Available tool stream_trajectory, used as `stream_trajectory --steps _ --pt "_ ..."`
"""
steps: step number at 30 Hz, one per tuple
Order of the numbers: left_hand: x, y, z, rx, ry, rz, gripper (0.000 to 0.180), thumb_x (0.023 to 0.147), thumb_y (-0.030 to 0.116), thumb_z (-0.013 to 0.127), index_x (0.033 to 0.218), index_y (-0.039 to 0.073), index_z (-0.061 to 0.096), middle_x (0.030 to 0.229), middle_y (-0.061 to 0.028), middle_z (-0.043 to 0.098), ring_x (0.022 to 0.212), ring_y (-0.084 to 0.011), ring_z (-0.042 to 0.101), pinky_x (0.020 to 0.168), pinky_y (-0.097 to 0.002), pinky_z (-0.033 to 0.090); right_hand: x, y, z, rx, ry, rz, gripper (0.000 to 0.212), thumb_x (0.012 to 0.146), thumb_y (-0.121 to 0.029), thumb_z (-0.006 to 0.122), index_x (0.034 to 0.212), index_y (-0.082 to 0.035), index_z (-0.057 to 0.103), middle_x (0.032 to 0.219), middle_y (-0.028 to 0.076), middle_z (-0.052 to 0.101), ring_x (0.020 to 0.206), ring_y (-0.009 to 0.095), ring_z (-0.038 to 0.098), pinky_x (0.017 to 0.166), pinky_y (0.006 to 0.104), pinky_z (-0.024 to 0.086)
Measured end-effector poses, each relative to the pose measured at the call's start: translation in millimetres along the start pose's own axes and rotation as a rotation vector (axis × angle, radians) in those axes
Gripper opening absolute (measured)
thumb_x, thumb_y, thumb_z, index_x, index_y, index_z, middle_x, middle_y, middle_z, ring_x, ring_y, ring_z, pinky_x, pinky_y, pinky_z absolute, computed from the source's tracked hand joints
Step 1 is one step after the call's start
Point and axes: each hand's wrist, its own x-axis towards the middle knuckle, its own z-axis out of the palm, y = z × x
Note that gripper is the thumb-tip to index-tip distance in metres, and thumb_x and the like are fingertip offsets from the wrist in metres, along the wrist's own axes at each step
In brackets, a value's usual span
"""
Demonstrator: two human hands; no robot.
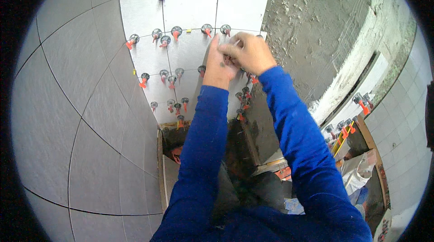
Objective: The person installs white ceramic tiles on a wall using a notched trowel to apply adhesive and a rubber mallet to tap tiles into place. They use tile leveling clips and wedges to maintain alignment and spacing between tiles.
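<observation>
Tiled wall, red clips above cupped left hand, right hand pinched, contents unclear

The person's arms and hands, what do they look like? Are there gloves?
The left sleeve and right sleeve are long, bright blue and plain, with soft creases, and end around the wrists. No gloves: the left hand and right hand are bare. A small dark smudge seems to show on the left one, near the wrist.
</observation>
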Motion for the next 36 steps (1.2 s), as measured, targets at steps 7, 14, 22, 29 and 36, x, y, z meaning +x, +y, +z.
stream_trajectory --steps 7,14,22,29,36 --pt "-66.2 -8.1 7.2 0.209 0.054 0.033 0.073 0.098 0.061 0.050 0.132 -0.003 0.058 0.122 -0.0193 0.065 0.112 -0.0350 0.061 0.101 -0.0472 0.051 -72.1 -21.6 9.4 0.447 -0.099 0.094 0.051 0.074 -0.036 0.092 0.107 -0.002 0.074 0.079 0.005 0.066 0.071 0.013 0.058 0.065 0.0310 0.050" --pt "-76.0 -8.9 -15.5 0.145 0.026 0.085 0.074 0.102 0.056 0.045 0.142 -0.007 0.049 0.121 -0.0196 0.060 0.110 -0.0309 0.059 0.096 -0.0396 0.049 -81.6 -16.4 -4.5 0.486 0.017 0.029 0.030 0.084 -0.026 0.084 0.102 -0.002 0.075 0.080 0.005 0.068 0.071 0.013 0.060 0.065 0.0312 0.050" --pt "-85.7 -13.3 -32.3 0.117 -0.112 0.110 0.048 0.107 0.014 0.048 0.147 -0.011 0.040 0.137 -0.0262 0.050 0.125 -0.0338 0.052 0.101 -0.0380 0.047 -99.9 3.8 7.6 0.087 0.340 0.029 0.023 0.093 -0.023 0.073 0.101 -0.001 0.074 0.087 0.018 0.070 0.075 0.030 0.068 0.070 0.0385 0.054" --pt "-107.3 -24.9 -6.5 0.355 -0.104 0.125 0.054 0.107 0.021 0.057 0.149 -0.009 0.041 0.146 -0.0280 0.046 0.129 -0.0336 0.052 0.110 -0.0410 0.045 -106.7 4.9 16.6 0.079 0.395 -0.060 0.022 0.094 -0.019 0.070 0.109 -0.004 0.073 0.098 0.017 0.072 0.085 0.039 0.070 0.072 0.0449 0.056" --pt "-99.9 -15.7 -9.6 0.735 -0.295 0.289 0.053 0.105 0.021 0.063 0.148 -0.004 0.047 0.128 -0.0105 0.062 0.115 -0.0193 0.060 0.100 -0.0307 0.051 -116.8 3.4 1.1 0.311 0.313 0.061 0.016 0.099 -0.020 0.067 0.101 -0.005 0.072 0.082 0.009 0.069 0.068 0.026 0.067 0.061 0.0355 0.052"
